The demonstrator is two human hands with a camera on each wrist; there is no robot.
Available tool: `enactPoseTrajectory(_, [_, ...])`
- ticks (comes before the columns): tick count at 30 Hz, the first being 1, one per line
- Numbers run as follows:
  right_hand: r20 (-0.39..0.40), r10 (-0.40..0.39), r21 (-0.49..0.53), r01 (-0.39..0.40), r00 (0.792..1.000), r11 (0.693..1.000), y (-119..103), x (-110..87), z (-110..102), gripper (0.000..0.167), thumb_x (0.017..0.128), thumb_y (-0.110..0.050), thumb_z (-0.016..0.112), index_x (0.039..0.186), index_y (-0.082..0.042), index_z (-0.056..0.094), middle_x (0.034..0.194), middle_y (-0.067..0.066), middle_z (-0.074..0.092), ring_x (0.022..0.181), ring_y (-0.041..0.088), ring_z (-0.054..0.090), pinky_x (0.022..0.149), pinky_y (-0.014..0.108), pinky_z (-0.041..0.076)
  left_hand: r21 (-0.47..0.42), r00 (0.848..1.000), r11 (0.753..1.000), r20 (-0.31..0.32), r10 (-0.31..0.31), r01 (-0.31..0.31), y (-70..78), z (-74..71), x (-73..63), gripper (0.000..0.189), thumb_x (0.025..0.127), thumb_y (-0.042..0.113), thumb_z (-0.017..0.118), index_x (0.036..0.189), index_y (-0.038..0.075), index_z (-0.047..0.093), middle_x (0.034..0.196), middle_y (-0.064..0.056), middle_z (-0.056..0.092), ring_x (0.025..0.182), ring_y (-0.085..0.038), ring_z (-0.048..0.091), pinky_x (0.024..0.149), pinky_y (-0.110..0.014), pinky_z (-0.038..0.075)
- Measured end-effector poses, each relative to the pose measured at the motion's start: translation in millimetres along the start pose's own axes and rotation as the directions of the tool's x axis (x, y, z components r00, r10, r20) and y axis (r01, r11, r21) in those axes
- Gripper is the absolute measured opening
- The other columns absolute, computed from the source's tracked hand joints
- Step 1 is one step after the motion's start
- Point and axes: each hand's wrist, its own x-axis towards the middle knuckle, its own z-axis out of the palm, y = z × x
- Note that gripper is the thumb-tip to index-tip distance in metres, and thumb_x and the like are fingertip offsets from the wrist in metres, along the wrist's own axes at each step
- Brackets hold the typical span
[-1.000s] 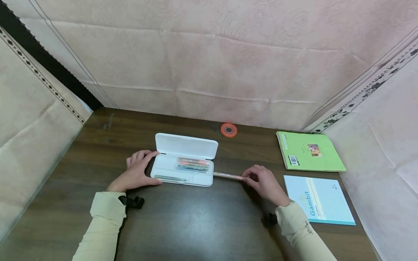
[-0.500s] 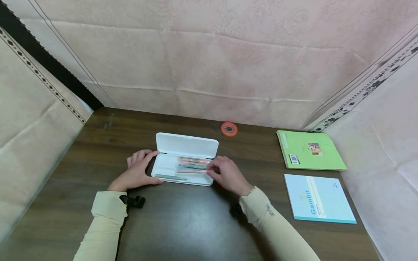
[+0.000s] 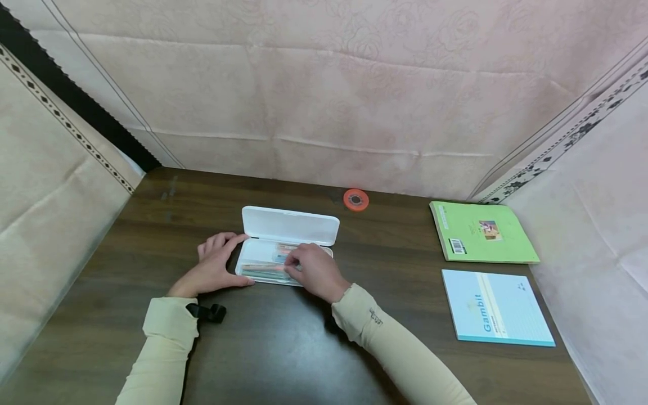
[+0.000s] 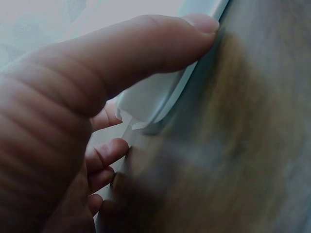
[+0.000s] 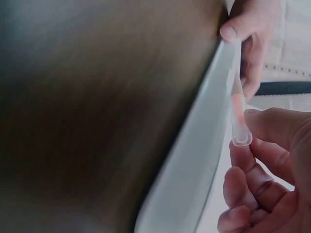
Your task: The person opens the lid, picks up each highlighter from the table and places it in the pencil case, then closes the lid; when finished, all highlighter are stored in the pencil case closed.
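A white pencil case [image 3: 289,225] lies on the table with its lid raised at the back. My left hand [image 3: 215,269] grips its left end, the thumb [image 4: 155,46] along the front corner and the index finger near the hinge. Over the case's front half, my right hand [image 3: 316,273] pinches a slim pen [image 3: 263,267] between thumb and forefinger. That pen [image 5: 239,119] shows a clear end with pink inside in the right wrist view. Several pens lie inside the case, partly hidden by the right hand.
An orange-red disc [image 3: 356,199] sits at the table's back edge. To the right are a green book [image 3: 478,233] and, in front of it, a light blue notebook [image 3: 496,309]. Cloth walls [image 3: 324,101] enclose the back and both sides of the brown table [image 3: 283,349].
My right hand has carried the pen leftward from beside the case to over its front part. The left hand has stayed on the case's left end.
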Motion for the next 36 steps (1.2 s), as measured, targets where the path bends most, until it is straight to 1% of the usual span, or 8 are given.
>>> enactPoseTrajectory(5, [0.000, 0.024, -0.019, -0.024, 1.000, 1.000, -5.1, 4.4, 5.5, 0.010, 0.092, -0.026, 0.071, 0.092, -0.017, 0.076, 0.090, -0.003, 0.068, 0.080, 0.012, 0.055, 0.077, 0.027, 0.050, -0.005, 1.000, 1.000, -0.002, 0.001, -0.001, -0.8, 0.5, -1.2, 0.101, 0.067, 0.053, 0.085, 0.147, 0.013, 0.039, 0.139, -0.023, 0.034, 0.125, -0.041, 0.026, 0.095, -0.058, 0.016])
enactPoseTrajectory(10, [0.006, 0.030, 0.008, -0.030, 1.000, 1.000, -2.9, 3.3, 6.9, 0.011, 0.092, -0.026, 0.071, 0.094, -0.017, 0.075, 0.094, -0.002, 0.069, 0.084, 0.013, 0.056, 0.080, 0.028, 0.050, 0.001, 1.000, 1.000, -0.006, 0.002, -0.002, -1.4, 1.0, -1.4, 0.101, 0.067, 0.054, 0.085, 0.147, 0.014, 0.039, 0.139, -0.022, 0.035, 0.125, -0.040, 0.026, 0.095, -0.058, 0.016])
enactPoseTrajectory(16, [-0.031, 0.059, 0.100, -0.056, 0.998, 0.993, 7.0, -4.8, -2.3, 0.009, 0.092, -0.023, 0.070, 0.096, -0.016, 0.074, 0.095, -0.003, 0.067, 0.089, 0.012, 0.058, 0.085, 0.030, 0.050, -0.005, 1.000, 1.000, -0.008, 0.006, -0.006, 0.2, 0.8, -0.7, 0.101, 0.066, 0.053, 0.086, 0.147, 0.013, 0.039, 0.139, -0.023, 0.035, 0.125, -0.040, 0.026, 0.095, -0.058, 0.016])
enactPoseTrajectory(20, [-0.085, 0.114, 0.196, -0.095, 0.990, 0.976, 17.6, -12.8, -19.4, 0.009, 0.092, -0.019, 0.070, 0.097, -0.015, 0.076, 0.092, -0.004, 0.065, 0.084, 0.011, 0.057, 0.078, 0.029, 0.049, 0.001, 1.000, 1.000, -0.014, 0.010, -0.010, -0.8, 0.8, -0.4, 0.101, 0.066, 0.052, 0.086, 0.146, 0.014, 0.040, 0.138, -0.022, 0.036, 0.125, -0.040, 0.026, 0.095, -0.057, 0.016])
enactPoseTrajectory(26, [-0.188, 0.180, 0.294, -0.120, 0.965, 0.948, 37.7, -22.1, -52.6, 0.007, 0.091, -0.018, 0.071, 0.097, -0.015, 0.074, 0.091, -0.003, 0.065, 0.078, 0.013, 0.055, 0.070, 0.027, 0.048, 0.006, 1.000, 1.000, -0.013, 0.005, -0.005, -3.1, 0.9, -0.5, 0.101, 0.066, 0.053, 0.086, 0.146, 0.015, 0.040, 0.139, -0.021, 0.036, 0.126, -0.039, 0.027, 0.096, -0.058, 0.016])
enactPoseTrajectory(30, [-0.243, 0.264, 0.391, -0.155, 0.933, 0.907, 52.1, -24.2, -70.2, 0.008, 0.091, -0.017, 0.071, 0.098, -0.015, 0.072, 0.088, 0.000, 0.063, 0.077, 0.017, 0.055, 0.067, 0.030, 0.048, 0.010, 1.000, 1.000, -0.011, 0.000, 0.000, -3.2, 0.6, -0.5, 0.101, 0.066, 0.054, 0.086, 0.147, 0.015, 0.040, 0.138, -0.020, 0.037, 0.126, -0.039, 0.027, 0.096, -0.058, 0.017])
enactPoseTrajectory(33, [-0.256, 0.327, 0.448, -0.188, 0.910, 0.874, 61.1, -23.1, -77.1, 0.009, 0.091, -0.018, 0.071, 0.099, -0.015, 0.070, 0.089, 0.001, 0.062, 0.080, 0.019, 0.055, 0.069, 0.032, 0.048, 0.013, 1.000, 1.000, -0.011, 0.002, -0.002, -3.0, 0.6, -0.4, 0.101, 0.066, 0.054, 0.086, 0.146, 0.015, 0.040, 0.138, -0.020, 0.037, 0.126, -0.039, 0.027, 0.095, -0.057, 0.017])
enactPoseTrajectory(36, [-0.250, 0.362, 0.473, -0.213, 0.898, 0.855, 67.1, -20.9, -79.0, 0.011, 0.091, -0.021, 0.072, 0.101, -0.016, 0.069, 0.092, 0.001, 0.062, 0.084, 0.020, 0.055, 0.073, 0.033, 0.049, 0.015, 1.000, 1.000, -0.012, 0.006, -0.006, -2.4, 0.8, 0.0, 0.101, 0.066, 0.054, 0.086, 0.146, 0.015, 0.040, 0.137, -0.020, 0.038, 0.125, -0.039, 0.027, 0.095, -0.056, 0.018])
